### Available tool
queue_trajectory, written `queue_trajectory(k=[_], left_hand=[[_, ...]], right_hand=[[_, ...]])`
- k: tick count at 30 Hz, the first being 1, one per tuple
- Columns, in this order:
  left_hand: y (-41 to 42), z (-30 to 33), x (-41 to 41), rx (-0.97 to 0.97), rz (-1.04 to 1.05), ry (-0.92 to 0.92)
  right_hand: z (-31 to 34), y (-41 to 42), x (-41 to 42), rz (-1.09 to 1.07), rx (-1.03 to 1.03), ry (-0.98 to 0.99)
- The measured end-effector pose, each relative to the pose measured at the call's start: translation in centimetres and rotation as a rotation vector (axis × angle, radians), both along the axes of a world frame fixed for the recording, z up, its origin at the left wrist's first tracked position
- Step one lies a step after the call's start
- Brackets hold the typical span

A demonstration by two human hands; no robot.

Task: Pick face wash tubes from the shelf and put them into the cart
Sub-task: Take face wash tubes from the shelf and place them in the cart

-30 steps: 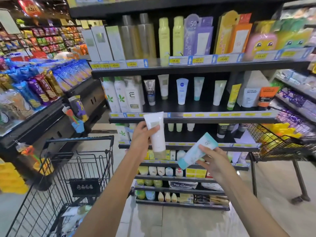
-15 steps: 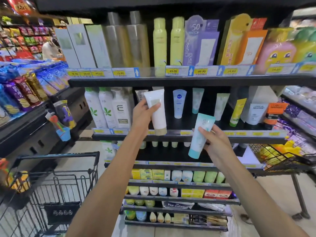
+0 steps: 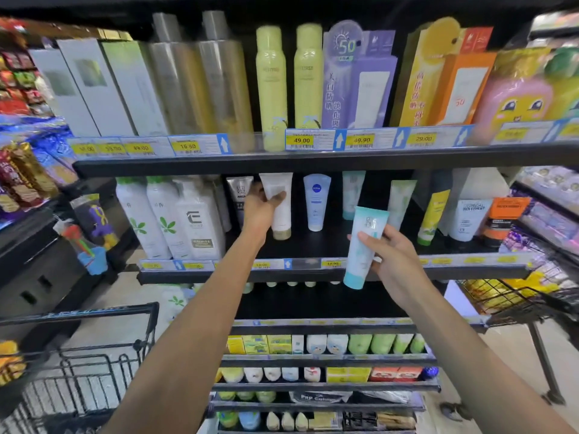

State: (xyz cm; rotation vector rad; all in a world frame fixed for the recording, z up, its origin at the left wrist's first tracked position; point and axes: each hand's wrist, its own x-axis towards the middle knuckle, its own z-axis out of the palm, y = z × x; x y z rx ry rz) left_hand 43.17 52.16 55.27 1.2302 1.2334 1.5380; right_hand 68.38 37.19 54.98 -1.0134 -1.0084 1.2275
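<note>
The person is standing before the black shelf [image 3: 313,245], both arms extended. The left hand [image 3: 261,205] is gripping a white tube [image 3: 279,205] with a gold cap, which is standing cap-down on the middle shelf between a grey tube [image 3: 239,191] and a blue-and-white tube [image 3: 316,202]. The right hand [image 3: 390,255] is holding a pale teal tube [image 3: 362,245], cap downward and slightly tilted, in the air just in front of the shelf edge. The black wire cart [image 3: 94,355] is standing at lower left, well apart from both hands
</note>
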Motion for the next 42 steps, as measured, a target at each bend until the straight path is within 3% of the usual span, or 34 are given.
queue_trajectory(k=[14,19,25,39,42], left_hand=[[2.8,-2.4,0.1,-0.072,0.02,0.124],[3.0,-3.8,0.5,-0.148,0.125,0.308],[3.2,-4.0,1.2,-0.184,0.175,0.323],[3.4,-3.8,0.2,-0.271,0.095,0.368],[1.1,-3.6,-0.1,-0.262,0.088,0.501]], right_hand=[[-1.1,1.9,1.1,-0.038,-0.023,0.034],[-1.4,2.1,0.9,-0.033,-0.025,0.046],[-1.5,2.0,0.7,-0.033,-0.027,0.057],[-0.1,1.7,1.9,-0.085,0.02,0.021],[0.5,2.5,2.5,-0.095,0.06,0.011]])
